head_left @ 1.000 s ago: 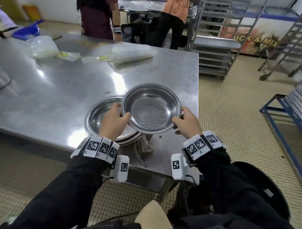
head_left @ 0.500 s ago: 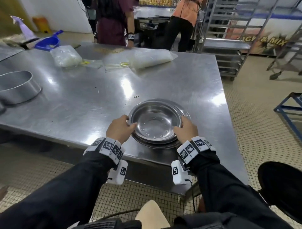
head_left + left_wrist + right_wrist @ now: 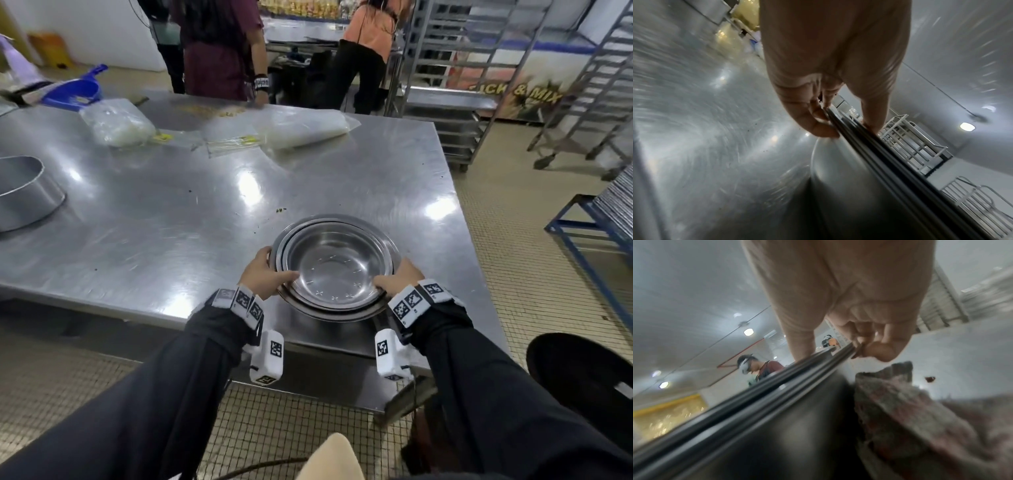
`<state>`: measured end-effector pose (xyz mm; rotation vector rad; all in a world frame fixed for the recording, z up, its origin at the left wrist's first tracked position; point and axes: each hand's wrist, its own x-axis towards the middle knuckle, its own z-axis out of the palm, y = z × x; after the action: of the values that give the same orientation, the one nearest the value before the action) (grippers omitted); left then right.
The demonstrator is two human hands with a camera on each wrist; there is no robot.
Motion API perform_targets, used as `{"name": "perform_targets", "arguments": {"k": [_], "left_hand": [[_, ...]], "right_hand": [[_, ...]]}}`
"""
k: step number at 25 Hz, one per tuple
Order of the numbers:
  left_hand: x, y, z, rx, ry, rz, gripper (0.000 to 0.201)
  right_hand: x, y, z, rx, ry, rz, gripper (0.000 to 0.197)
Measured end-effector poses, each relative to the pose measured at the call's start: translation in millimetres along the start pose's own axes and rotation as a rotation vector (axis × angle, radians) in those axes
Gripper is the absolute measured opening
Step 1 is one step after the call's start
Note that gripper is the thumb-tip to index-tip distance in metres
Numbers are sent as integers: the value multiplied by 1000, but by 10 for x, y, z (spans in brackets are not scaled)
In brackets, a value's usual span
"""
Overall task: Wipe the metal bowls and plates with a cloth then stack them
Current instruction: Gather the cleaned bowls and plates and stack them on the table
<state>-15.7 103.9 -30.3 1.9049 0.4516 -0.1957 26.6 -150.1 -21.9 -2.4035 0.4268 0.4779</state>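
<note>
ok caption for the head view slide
Both hands, left and right, grip a stack of metal bowls on the steel table.

floor: beige small-tiled floor (image 3: pixel 534 274) | furniture: big brushed stainless steel table (image 3: pixel 171 222), tall grey metal tray racks (image 3: pixel 455 85) at the back right, low blue metal frame (image 3: pixel 582 233) on the right | wall: plain white wall (image 3: pixel 102 31) far left | light: round ceiling lamps (image 3: pixel 748 332) overhead, glare spots on the tabletop

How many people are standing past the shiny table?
2: a person in maroon on the left, a person in orange on the right, farther back. Others may be hidden.
</note>
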Motion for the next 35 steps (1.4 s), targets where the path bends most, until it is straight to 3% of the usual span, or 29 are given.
{"name": "perform_targets", "arguments": {"k": [2,5,10,15,18,21,28,32,35], "left_hand": [[-18,-14,12,-94,-38,-63,90],[-218,-97,82,-147,-58,-102,84],[-757,-460,182,-157,151,-52,74],[-1489,-853,185,-206,297,-63,75],[-1945,-1055,175,-156,385,-75,73],[-2402,-1294,238,-161,436,-111,70],[-2817,-1807,483,-129,351,-294,56],[-2579,-2129,693,-64,234,-366,56],[-2162,-2500,870,-39,178,-378,77]], "right_hand": [[18,-25,-47,-70,-32,-3,69],[-34,24,-65,-114,-75,-17,77],[-303,153,110,-150,-13,-148,80],[-811,485,306,-120,-79,-306,88],[-1170,683,408,-112,-109,-355,59],[-1470,929,573,-80,-171,-384,55],[-1710,1534,918,-141,-293,-268,57],[-1501,1882,1195,-123,-261,-181,59],[-1203,2140,1456,-86,-235,-141,61]]}}
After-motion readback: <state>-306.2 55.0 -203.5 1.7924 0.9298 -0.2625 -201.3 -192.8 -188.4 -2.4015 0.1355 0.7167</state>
